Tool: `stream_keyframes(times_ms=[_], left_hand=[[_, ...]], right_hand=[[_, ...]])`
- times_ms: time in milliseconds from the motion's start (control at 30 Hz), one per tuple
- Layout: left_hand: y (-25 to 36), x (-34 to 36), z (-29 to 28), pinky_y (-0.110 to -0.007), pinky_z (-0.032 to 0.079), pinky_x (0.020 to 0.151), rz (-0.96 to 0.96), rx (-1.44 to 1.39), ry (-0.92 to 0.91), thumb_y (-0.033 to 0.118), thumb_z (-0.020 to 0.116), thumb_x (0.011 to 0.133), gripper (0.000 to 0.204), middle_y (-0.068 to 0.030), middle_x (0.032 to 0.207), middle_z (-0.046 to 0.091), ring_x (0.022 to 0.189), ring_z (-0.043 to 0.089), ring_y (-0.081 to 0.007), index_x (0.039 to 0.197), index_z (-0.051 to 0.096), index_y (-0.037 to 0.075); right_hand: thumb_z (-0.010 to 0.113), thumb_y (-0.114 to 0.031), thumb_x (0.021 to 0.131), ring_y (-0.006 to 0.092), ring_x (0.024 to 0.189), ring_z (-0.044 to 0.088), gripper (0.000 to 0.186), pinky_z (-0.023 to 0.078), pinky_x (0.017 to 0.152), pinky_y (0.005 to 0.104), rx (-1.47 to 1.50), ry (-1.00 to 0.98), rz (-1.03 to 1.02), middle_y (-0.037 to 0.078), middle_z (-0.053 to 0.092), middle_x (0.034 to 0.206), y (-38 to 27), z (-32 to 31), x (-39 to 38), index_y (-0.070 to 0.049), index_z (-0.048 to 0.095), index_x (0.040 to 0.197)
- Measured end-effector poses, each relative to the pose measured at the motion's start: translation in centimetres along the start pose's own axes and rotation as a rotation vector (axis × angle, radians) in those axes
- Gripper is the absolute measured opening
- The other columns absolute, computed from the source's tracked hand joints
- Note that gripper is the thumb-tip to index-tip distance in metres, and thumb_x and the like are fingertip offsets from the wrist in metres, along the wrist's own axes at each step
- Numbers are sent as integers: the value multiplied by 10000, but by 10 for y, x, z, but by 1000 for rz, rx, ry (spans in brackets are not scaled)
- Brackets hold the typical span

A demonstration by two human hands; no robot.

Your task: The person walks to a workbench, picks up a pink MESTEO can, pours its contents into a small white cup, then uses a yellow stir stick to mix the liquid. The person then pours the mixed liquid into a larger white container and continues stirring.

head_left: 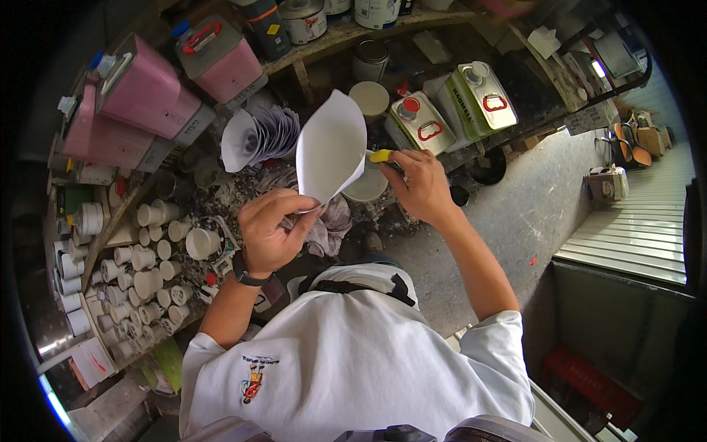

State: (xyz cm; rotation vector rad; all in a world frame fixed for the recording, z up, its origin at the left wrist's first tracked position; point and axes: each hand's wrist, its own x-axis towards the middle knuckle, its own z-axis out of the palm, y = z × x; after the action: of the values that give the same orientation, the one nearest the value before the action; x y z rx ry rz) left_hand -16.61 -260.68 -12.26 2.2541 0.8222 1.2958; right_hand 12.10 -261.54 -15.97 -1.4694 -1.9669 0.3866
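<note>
My left hand (276,228) is closed on the lower edge of a white paper cone (330,147), thumb against the fingers, its wide opening tilted up and away. My right hand (420,184) grips a small yellow tool (381,156), whose yellow end points at the cone's right edge; its exact kind is hard to make out. Left of the cone stands a nested stack of similar paper cones (261,136). A pale round tub (366,184) sits beneath and between my hands, partly hidden by the cone.
Pink square cans (147,88) crowd the left of the bench. Several white cups (147,283) fill a lower left shelf. Metal cans with red handles (420,121) stand at right. A crumpled rag (329,225) lies below my left hand; grey floor (515,221) stretches right.
</note>
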Motion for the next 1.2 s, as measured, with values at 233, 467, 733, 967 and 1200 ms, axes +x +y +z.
stream_keyframes(times_ms=[233,467,733,967,1200], left_hand=[[-23,-39,27,-307,541,636,-237,-32,0,37,835,852,143,-108,854,749,705,715,-221,951,733,22],[-28,-53,34,-296,520,575,-292,-38,35,58,821,870,120,-87,854,750,650,693,-191,949,732,42],[-43,-62,9,-280,522,566,-358,49,260,72,821,894,109,-88,868,759,654,687,-164,961,740,44],[-130,-87,-51,-336,551,631,-352,454,327,142,782,954,103,-94,924,772,709,714,-220,1012,757,61],[-179,-102,-47,-416,582,688,-621,538,-15,140,716,983,696,-144,1292,715,804,736,-269,1610,419,202]], right_hand=[[726,-172,927,393,825,683,203,509,786,464,111,27,78,167,705,838,0,1,-2,1,720,1034],[729,-161,925,378,851,698,179,507,792,448,72,10,56,169,732,900,-5,3,1,-13,722,1025],[726,-181,949,396,776,675,182,502,672,455,47,-111,314,176,704,801,-1,2,-4,-18,730,1029],[738,-155,935,426,808,670,180,520,733,473,-73,21,67,191,722,874,0,7,-12,-1,718,1027],[729,-154,938,419,831,680,170,519,759,482,-67,1,-24,179,727,915,-18,8,-5,6,699,989]])
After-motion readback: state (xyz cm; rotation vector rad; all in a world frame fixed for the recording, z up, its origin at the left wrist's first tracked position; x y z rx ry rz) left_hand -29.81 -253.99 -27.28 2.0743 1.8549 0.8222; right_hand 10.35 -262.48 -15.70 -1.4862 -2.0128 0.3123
